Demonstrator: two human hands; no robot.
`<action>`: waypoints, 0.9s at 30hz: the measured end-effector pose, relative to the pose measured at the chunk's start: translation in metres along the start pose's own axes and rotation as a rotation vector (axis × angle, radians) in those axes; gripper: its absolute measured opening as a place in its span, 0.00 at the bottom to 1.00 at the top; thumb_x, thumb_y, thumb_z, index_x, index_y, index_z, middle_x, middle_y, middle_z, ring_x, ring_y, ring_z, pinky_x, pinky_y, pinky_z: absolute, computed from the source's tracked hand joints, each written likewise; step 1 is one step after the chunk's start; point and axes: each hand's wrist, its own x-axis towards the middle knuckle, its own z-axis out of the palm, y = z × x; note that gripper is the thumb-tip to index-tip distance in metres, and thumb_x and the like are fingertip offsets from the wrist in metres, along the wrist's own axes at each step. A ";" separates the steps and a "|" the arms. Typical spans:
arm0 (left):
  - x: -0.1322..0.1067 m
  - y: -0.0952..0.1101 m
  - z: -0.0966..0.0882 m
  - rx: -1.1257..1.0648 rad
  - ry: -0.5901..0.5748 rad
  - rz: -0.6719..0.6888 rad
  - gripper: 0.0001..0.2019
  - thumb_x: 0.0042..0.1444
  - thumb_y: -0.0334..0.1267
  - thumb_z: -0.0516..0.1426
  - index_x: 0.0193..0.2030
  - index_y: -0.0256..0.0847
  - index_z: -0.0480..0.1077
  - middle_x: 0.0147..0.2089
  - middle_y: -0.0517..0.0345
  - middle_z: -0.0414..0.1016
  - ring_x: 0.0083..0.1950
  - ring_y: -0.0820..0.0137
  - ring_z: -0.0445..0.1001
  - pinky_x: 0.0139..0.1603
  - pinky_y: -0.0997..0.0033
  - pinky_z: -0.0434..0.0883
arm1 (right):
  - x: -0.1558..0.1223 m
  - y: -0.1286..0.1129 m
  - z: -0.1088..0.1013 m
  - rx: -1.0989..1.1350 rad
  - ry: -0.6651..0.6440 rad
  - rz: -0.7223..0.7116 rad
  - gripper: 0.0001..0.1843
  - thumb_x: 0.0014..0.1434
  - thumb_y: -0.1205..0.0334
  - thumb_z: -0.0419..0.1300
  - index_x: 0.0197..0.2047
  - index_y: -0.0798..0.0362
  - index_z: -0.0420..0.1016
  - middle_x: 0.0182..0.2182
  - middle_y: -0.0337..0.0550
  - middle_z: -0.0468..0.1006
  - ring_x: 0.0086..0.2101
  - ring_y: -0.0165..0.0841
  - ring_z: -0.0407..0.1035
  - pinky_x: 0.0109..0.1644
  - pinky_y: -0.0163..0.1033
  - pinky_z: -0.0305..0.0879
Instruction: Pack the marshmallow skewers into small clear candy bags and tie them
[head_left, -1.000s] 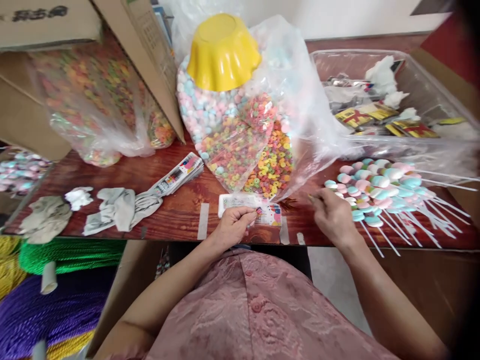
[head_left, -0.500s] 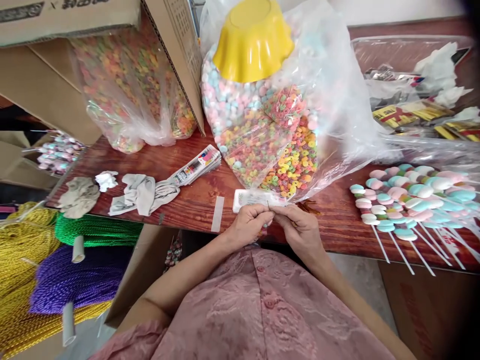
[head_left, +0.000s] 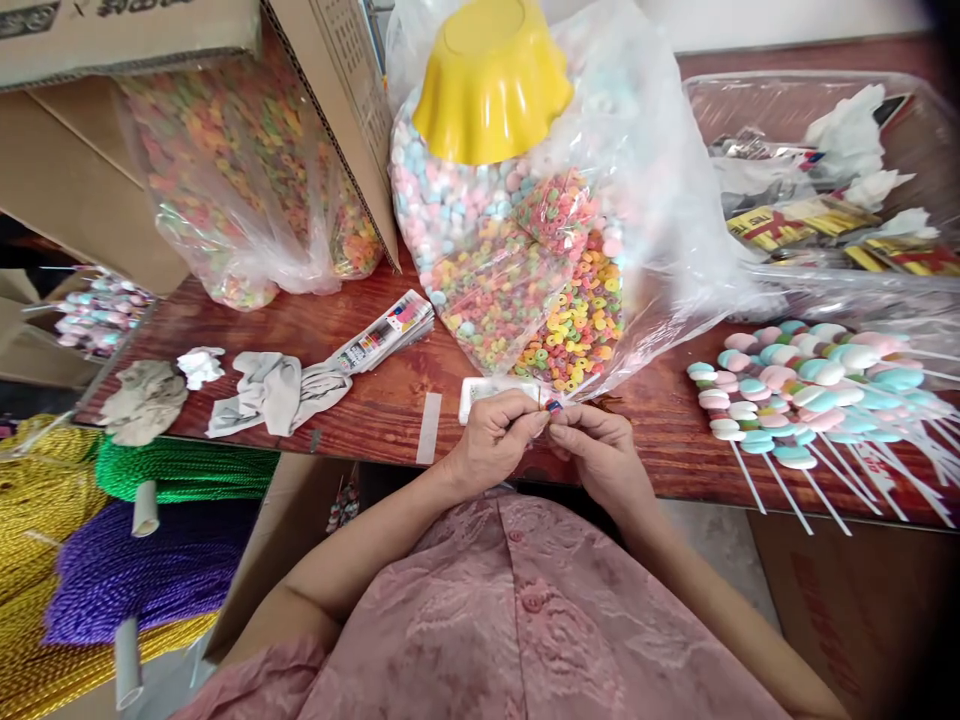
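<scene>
My left hand (head_left: pixel 504 432) and my right hand (head_left: pixel 600 445) meet at the table's front edge, both with fingers pinched closed. Between the fingertips shows a small plastic-wrapped piece (head_left: pixel 553 406) with dark blue and red on it; the fingers hide most of it. A short bit of thin brown tie (head_left: pixel 540 398) stands up by my left fingertips. Just behind the hands lies a flat white case (head_left: pixel 480 392). Thin brown strips (head_left: pixel 611 403) rest on the table beyond my right hand. Marshmallow skewers (head_left: pixel 795 390) on white sticks are piled at the right.
A clear bag of marshmallows and gummy rings (head_left: pixel 570 330) bears an upturned yellow bowl (head_left: pixel 491 90). Left are a carton (head_left: pixel 360 110), a stack of printed wrappers (head_left: pixel 386 330) and grey cloth gloves (head_left: pixel 277 390). A clear plastic tray (head_left: pixel 832 270) stands back right; bead strings (head_left: pixel 150 580) hang lower left.
The coloured piece between my fingertips now shows, and a white stick appears above my right fingers. Both hands stay together; the view has shifted slightly right.
</scene>
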 end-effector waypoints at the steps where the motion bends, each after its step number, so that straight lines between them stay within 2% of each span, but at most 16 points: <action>1: 0.000 0.002 -0.001 0.023 -0.028 0.012 0.15 0.60 0.42 0.53 0.24 0.38 0.67 0.26 0.59 0.65 0.31 0.73 0.63 0.35 0.71 0.62 | 0.003 -0.002 -0.004 0.034 -0.082 0.052 0.15 0.48 0.50 0.69 0.27 0.52 0.73 0.19 0.34 0.68 0.20 0.25 0.57 0.24 0.33 0.55; 3: 0.000 0.006 -0.002 0.028 -0.098 -0.006 0.17 0.59 0.43 0.54 0.21 0.38 0.66 0.24 0.60 0.64 0.29 0.74 0.61 0.33 0.72 0.61 | 0.009 -0.007 -0.014 0.004 -0.237 0.099 0.19 0.47 0.45 0.68 0.27 0.53 0.71 0.18 0.33 0.66 0.19 0.24 0.54 0.22 0.33 0.52; 5: 0.000 0.008 -0.005 -0.049 -0.199 -0.118 0.18 0.56 0.45 0.56 0.19 0.38 0.65 0.22 0.61 0.63 0.25 0.76 0.60 0.29 0.73 0.60 | 0.012 -0.014 -0.022 -0.203 -0.349 0.002 0.18 0.53 0.45 0.64 0.28 0.53 0.70 0.19 0.34 0.66 0.20 0.26 0.56 0.24 0.33 0.54; 7: 0.000 0.007 -0.009 -0.190 -0.329 -0.317 0.17 0.52 0.47 0.59 0.19 0.37 0.67 0.20 0.62 0.64 0.21 0.78 0.60 0.23 0.75 0.58 | 0.010 -0.021 -0.028 -0.523 -0.422 -0.266 0.14 0.60 0.53 0.58 0.29 0.53 0.70 0.22 0.37 0.69 0.24 0.28 0.61 0.29 0.35 0.57; 9: 0.001 0.005 -0.013 -0.339 -0.467 -0.529 0.15 0.47 0.47 0.62 0.21 0.37 0.70 0.19 0.62 0.66 0.17 0.79 0.60 0.18 0.77 0.57 | 0.005 -0.026 -0.032 -0.796 -0.470 -0.636 0.10 0.63 0.61 0.53 0.31 0.52 0.71 0.25 0.41 0.72 0.27 0.31 0.63 0.33 0.38 0.59; 11: 0.003 0.004 -0.016 -0.449 -0.594 -0.685 0.12 0.41 0.45 0.65 0.22 0.37 0.73 0.18 0.61 0.68 0.15 0.78 0.62 0.15 0.77 0.56 | -0.001 -0.031 -0.034 -0.929 -0.507 -0.974 0.09 0.62 0.66 0.51 0.35 0.51 0.73 0.27 0.43 0.74 0.28 0.32 0.64 0.34 0.41 0.60; 12: 0.004 0.004 -0.018 -0.484 -0.651 -0.733 0.11 0.39 0.44 0.66 0.22 0.37 0.74 0.18 0.60 0.69 0.15 0.77 0.62 0.13 0.77 0.55 | -0.003 -0.033 -0.034 -0.954 -0.525 -1.091 0.10 0.62 0.67 0.51 0.37 0.50 0.73 0.27 0.43 0.74 0.28 0.33 0.64 0.35 0.41 0.60; 14: 0.007 0.006 -0.020 -0.513 -0.754 -0.786 0.10 0.37 0.42 0.67 0.21 0.37 0.75 0.17 0.58 0.70 0.14 0.75 0.63 0.11 0.77 0.54 | -0.006 -0.038 -0.033 -0.959 -0.555 -1.223 0.11 0.62 0.67 0.52 0.43 0.48 0.74 0.28 0.42 0.74 0.30 0.34 0.66 0.35 0.42 0.60; 18: 0.013 0.015 -0.023 -0.472 -0.887 -0.781 0.08 0.36 0.40 0.68 0.21 0.38 0.77 0.17 0.56 0.71 0.14 0.74 0.63 0.11 0.76 0.54 | -0.003 -0.049 -0.031 -0.970 -0.688 -1.269 0.14 0.64 0.67 0.51 0.49 0.48 0.73 0.30 0.43 0.75 0.32 0.35 0.66 0.36 0.43 0.62; 21: 0.015 0.019 -0.022 -0.406 -0.968 -0.708 0.08 0.39 0.41 0.68 0.21 0.40 0.77 0.18 0.56 0.72 0.15 0.74 0.62 0.13 0.73 0.57 | 0.000 -0.053 -0.027 -1.030 -0.746 -1.269 0.13 0.65 0.67 0.49 0.44 0.49 0.74 0.29 0.43 0.74 0.30 0.34 0.63 0.34 0.42 0.60; 25: 0.026 0.018 -0.026 -0.259 -1.058 -0.484 0.09 0.42 0.42 0.67 0.20 0.42 0.75 0.22 0.59 0.73 0.22 0.71 0.67 0.23 0.71 0.65 | -0.003 -0.049 -0.021 -1.188 -0.710 -1.302 0.13 0.65 0.68 0.50 0.31 0.51 0.72 0.25 0.42 0.70 0.27 0.32 0.58 0.32 0.42 0.54; 27: 0.037 0.019 -0.036 -0.033 -1.059 -0.327 0.11 0.39 0.42 0.69 0.19 0.42 0.73 0.19 0.62 0.71 0.22 0.72 0.65 0.23 0.72 0.62 | -0.008 -0.045 -0.019 -1.272 -0.669 -1.289 0.13 0.64 0.68 0.50 0.30 0.52 0.71 0.25 0.42 0.69 0.27 0.33 0.57 0.32 0.42 0.52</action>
